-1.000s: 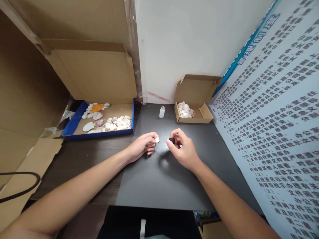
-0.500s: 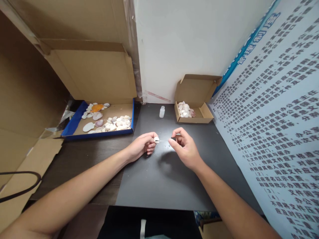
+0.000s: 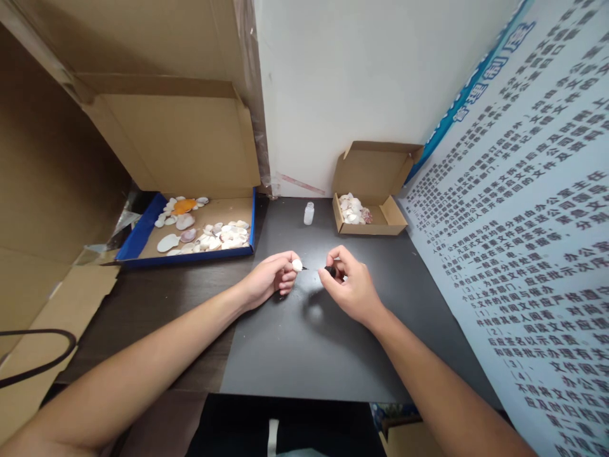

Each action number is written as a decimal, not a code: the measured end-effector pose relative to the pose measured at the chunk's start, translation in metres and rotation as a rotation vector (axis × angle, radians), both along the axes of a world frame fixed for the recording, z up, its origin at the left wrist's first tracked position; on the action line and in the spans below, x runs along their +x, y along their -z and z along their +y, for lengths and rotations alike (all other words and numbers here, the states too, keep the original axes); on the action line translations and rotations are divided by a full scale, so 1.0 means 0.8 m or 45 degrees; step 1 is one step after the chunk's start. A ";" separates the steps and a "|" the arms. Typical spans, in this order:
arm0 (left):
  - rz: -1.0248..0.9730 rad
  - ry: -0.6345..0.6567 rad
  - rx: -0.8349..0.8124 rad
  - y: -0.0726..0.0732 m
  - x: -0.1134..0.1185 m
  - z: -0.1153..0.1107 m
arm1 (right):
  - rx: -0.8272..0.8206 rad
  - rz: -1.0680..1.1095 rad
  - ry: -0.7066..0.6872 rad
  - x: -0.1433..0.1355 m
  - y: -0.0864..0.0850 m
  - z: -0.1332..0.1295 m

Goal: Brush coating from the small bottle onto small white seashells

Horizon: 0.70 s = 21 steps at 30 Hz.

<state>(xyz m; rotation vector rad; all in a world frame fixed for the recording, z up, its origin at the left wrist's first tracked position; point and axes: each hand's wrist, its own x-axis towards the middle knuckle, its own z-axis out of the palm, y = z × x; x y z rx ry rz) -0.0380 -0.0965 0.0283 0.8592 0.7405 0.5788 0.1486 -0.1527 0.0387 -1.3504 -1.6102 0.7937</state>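
Note:
Over the dark mat, my left hand (image 3: 276, 273) pinches a small white seashell (image 3: 297, 264) between thumb and fingertips. My right hand (image 3: 349, 279) is closed on a black bottle cap (image 3: 330, 271). A thin, pale stem seems to reach from the cap toward the shell, with a small dark tip (image 3: 305, 268) close to the shell's edge; whether they touch I cannot tell. Beyond both hands, a small translucent bottle (image 3: 309, 214) stands upright without a cap, with whitish contents.
At the left, a blue-edged cardboard box (image 3: 190, 255) holds many shells and an orange piece (image 3: 183, 206). A smaller open carton (image 3: 373, 227) with white and pinkish shells stands at the back right. A printed board (image 3: 514, 209) walls off the right side; a black cable (image 3: 71, 339) loops at the left.
The shell in my left hand has turned, showing more of its rounded white face. My right hand has shifted slightly left, bringing the cap nearer the shell. The bottle stays put.

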 end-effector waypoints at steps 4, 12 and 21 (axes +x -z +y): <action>-0.009 0.005 -0.003 0.000 0.000 0.000 | -0.028 0.085 -0.068 0.001 0.001 0.000; -0.006 0.000 -0.006 0.001 0.000 0.001 | -0.014 0.072 -0.088 -0.001 0.002 0.001; -0.008 0.007 -0.023 0.001 0.000 0.002 | -0.006 0.078 -0.102 0.000 0.002 0.001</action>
